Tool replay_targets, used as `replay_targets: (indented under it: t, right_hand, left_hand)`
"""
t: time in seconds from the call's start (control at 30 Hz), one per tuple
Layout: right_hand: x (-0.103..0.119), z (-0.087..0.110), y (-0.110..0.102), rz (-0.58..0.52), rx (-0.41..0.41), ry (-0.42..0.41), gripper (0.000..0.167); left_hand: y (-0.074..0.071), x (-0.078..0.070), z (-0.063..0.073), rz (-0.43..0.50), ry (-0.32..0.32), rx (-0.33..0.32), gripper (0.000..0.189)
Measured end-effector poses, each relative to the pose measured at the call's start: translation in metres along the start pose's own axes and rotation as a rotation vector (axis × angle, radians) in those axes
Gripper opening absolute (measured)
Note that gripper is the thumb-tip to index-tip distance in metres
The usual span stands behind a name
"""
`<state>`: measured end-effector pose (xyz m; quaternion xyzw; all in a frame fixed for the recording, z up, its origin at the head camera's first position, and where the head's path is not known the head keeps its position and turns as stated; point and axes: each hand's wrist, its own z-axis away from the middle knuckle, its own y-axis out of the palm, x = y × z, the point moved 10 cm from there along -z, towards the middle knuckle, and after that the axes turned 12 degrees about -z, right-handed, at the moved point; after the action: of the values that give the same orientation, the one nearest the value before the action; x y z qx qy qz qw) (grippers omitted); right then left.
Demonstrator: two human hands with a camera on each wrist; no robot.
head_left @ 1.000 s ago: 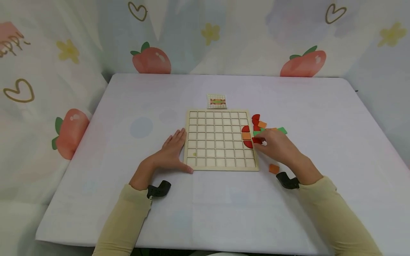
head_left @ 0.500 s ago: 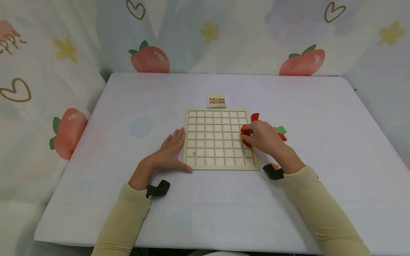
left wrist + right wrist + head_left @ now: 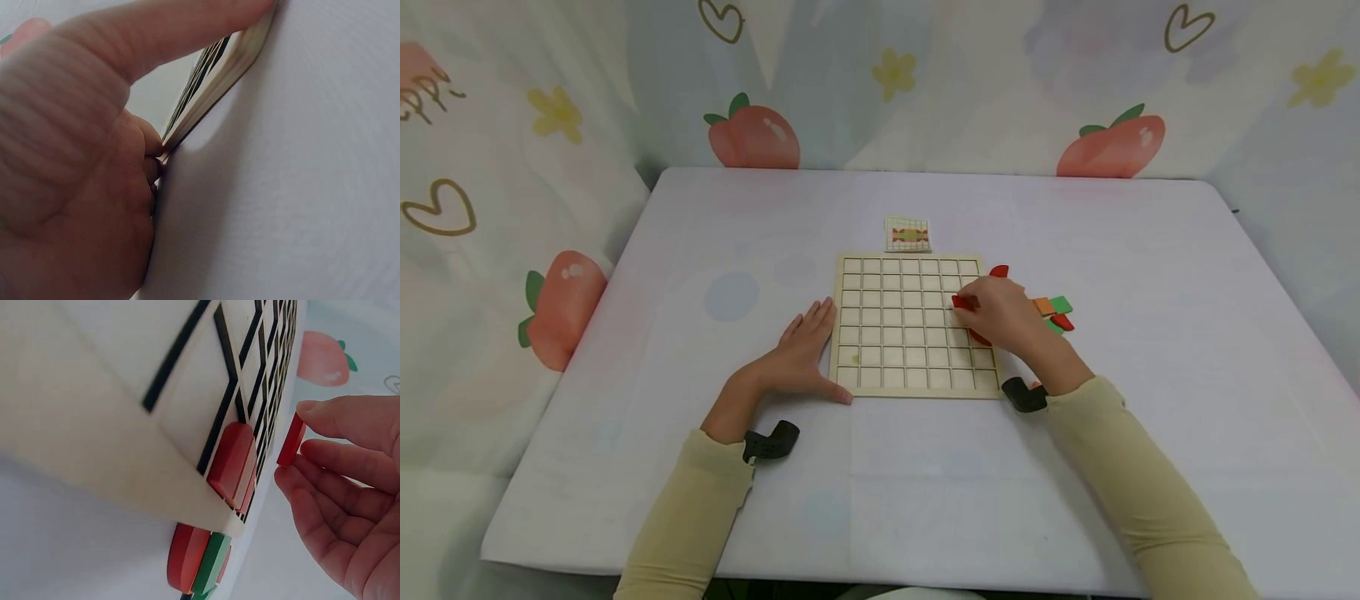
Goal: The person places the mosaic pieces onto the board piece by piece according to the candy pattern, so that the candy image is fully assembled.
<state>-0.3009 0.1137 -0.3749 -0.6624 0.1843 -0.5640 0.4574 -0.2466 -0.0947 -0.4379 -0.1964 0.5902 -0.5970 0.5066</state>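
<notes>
A light wooden grid board (image 3: 902, 337) lies on the white table. My left hand (image 3: 793, 354) rests along its left edge with fingers extended and thumb at the near left corner (image 3: 247, 53). My right hand (image 3: 1003, 312) is over the board's right side and pinches a red piece (image 3: 962, 302) between thumb and fingers. In the right wrist view the red piece (image 3: 291, 439) is held above the grid. Below the hand another red piece (image 3: 232, 462) sits in the rightmost column; the orange piece beside it is mostly hidden in the head view.
Beyond the board lies a small pattern card (image 3: 907, 236). Loose pieces lie off the board's right edge: a red one (image 3: 999, 271), an orange one (image 3: 1043, 307), a green one (image 3: 1060, 304) and others. A patterned curtain (image 3: 970, 83) stands behind the table.
My right hand has moved left from the loose pieces to over the board, carrying a red piece. The left hand has stayed at the board's left edge.
</notes>
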Motion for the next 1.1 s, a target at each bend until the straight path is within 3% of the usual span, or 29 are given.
replay_targets:
  t: [0.4,1.1]
  right_hand:
    - [-0.007,-0.011,0.005,-0.02,0.031,0.061,0.031]
    - [0.001,-0.024,0.013,0.082,0.059,0.054,0.015]
  left_hand:
    - [0.0,-0.001,-0.001,-0.007,0.005,0.008,0.13]
    - [0.0,-0.001,-0.001,-0.001,-0.003,0.003,0.129]
